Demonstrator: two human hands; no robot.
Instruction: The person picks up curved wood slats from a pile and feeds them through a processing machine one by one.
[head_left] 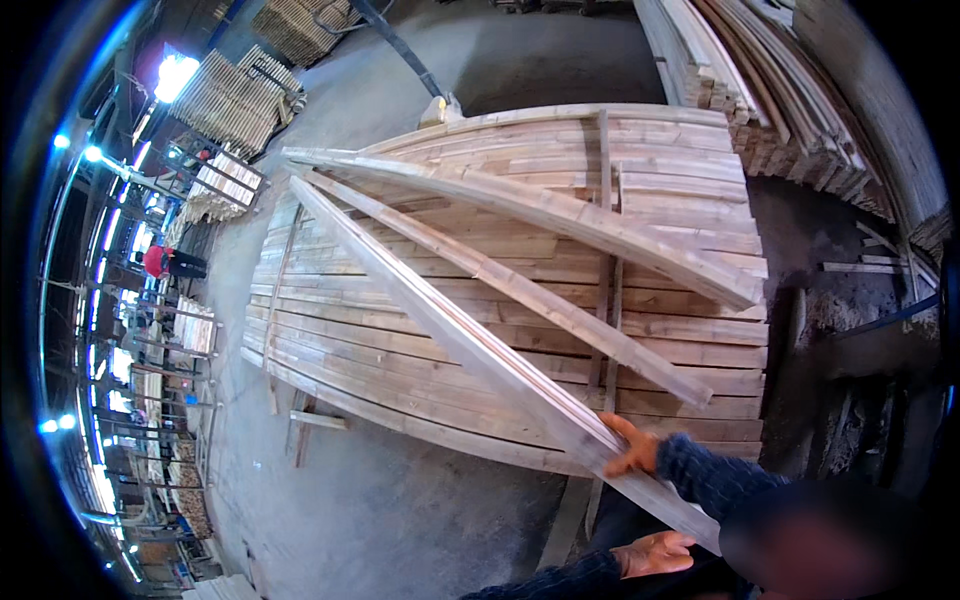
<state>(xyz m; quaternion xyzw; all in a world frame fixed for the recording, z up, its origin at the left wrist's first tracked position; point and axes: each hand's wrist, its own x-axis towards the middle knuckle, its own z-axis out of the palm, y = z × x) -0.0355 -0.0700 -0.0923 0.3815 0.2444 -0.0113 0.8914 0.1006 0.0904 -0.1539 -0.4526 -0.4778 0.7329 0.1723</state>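
Note:
A long pale wooden board (470, 345) slants from the far left of the timber stack (690, 430) down to the lower right. Lines run lengthwise along its upper side; whether it is one piece or several together I cannot tell. My right hand (632, 447) is closed over the board near its close end, fingers on the upper side. Below it, my left hand (655, 553) curls against the board's lower edge, with some fingertips hidden. Two more timbers, a narrow one (520, 285) and a thicker one (590, 225), fan out across the stack, their far ends close together.
Cross strips (604, 160) lie over and between the stack's planks. A lumber pile (790, 120) stands at the upper right. Concrete floor (390, 500) shows on the left, with a distant person in red (157, 262). A blurred patch (820, 540) covers the lower right.

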